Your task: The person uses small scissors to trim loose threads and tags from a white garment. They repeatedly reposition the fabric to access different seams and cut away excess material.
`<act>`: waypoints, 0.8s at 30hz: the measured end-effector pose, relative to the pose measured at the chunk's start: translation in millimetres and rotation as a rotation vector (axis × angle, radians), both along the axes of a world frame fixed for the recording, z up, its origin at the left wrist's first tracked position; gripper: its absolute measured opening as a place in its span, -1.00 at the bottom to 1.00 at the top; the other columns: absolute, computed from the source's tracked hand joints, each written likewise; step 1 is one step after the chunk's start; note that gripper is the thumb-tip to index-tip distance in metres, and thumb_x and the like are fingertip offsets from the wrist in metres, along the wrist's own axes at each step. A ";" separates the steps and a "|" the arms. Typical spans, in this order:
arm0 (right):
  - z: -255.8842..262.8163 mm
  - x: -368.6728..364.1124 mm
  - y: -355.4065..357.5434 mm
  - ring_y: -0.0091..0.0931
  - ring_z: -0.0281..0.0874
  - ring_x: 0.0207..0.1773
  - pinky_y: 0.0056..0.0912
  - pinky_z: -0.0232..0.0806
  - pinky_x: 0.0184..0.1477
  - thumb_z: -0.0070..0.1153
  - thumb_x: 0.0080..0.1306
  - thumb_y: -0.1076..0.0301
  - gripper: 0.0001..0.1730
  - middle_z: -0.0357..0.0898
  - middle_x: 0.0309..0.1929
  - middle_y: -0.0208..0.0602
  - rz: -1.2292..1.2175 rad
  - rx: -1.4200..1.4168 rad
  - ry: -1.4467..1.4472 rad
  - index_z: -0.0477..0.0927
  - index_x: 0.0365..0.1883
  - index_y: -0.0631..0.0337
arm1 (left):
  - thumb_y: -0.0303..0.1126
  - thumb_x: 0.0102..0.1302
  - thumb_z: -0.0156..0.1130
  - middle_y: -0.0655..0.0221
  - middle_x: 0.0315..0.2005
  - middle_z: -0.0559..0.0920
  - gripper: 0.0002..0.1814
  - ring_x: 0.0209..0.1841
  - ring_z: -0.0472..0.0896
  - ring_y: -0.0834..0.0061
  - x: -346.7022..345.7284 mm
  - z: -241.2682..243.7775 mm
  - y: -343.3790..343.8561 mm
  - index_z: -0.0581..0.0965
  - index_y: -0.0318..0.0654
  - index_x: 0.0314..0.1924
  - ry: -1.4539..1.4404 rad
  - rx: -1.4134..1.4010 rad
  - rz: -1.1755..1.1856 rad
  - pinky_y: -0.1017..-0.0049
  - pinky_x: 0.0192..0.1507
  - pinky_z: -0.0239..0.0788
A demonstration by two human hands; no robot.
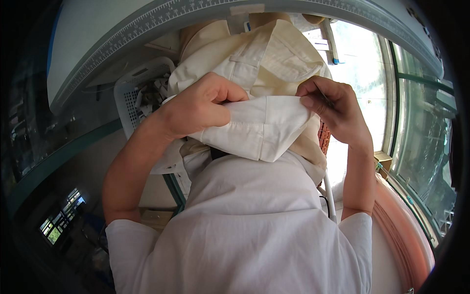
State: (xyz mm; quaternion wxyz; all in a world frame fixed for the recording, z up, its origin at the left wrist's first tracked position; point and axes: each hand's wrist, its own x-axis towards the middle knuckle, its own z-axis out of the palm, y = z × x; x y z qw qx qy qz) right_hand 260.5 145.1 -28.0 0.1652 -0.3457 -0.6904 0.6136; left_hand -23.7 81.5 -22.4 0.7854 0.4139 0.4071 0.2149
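Observation:
Across my lap lies a cream cloth garment (pixel 205 47), with a stitched band and what looks like a belt loop near its middle. My left hand (pixel 202 104) pinches the upper edge of a folded white section (pixel 253 117) of it between thumb and curled fingers. At the other end of that edge, my right hand (pixel 330 106) grips the cloth between thumb and fingertip. A thin dark tool (pixel 323 93), possibly thread snips, also sits within the right hand, mostly hidden by the fingers. The white section hangs towards my stomach, its seams facing up.
Ahead curves a table edge with a printed ruler scale (pixel 161 16). A white plastic basket (pixel 126 92) holding fabric scraps stands to the left. On the right are a pink roll (pixel 404 235) and green-framed glass panels (pixel 422 121). A reddish-brown woven thing (pixel 324 137) shows behind the garment.

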 end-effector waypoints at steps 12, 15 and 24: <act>-7.2 -2.6 -4.5 -0.64 0.42 -0.32 -0.53 0.35 -0.25 0.18 0.34 0.59 -0.95 0.52 -0.42 -0.41 -0.091 0.005 -0.034 0.58 -0.24 0.36 | -0.38 0.36 0.25 0.41 -0.39 0.71 -0.74 -0.40 0.57 0.76 6.6 -1.8 1.2 0.67 -0.52 -0.21 0.067 -0.078 0.031 0.66 -0.38 0.36; 3.0 -19.8 -14.1 -0.50 0.55 -0.31 -0.42 0.41 -0.31 0.25 0.19 0.67 -0.84 0.56 -0.38 -0.34 -0.221 0.555 -0.087 0.61 -0.26 0.33 | -0.37 0.39 0.22 0.49 -0.46 0.68 -0.76 -0.45 0.53 0.80 11.6 -4.6 -0.3 0.68 -0.45 -0.31 0.251 -0.014 0.045 0.67 -0.44 0.32; 1.2 -53.6 -48.9 -0.39 0.54 -0.41 -0.40 0.35 -0.44 0.37 -0.14 0.63 -0.68 0.53 -0.40 -0.32 -0.056 0.821 0.082 0.62 -0.36 0.24 | -0.35 0.43 0.16 0.56 -0.50 0.63 -0.69 -0.44 0.49 0.82 17.9 -0.8 0.4 0.64 -0.38 -0.44 0.202 0.026 0.071 0.68 -0.41 0.29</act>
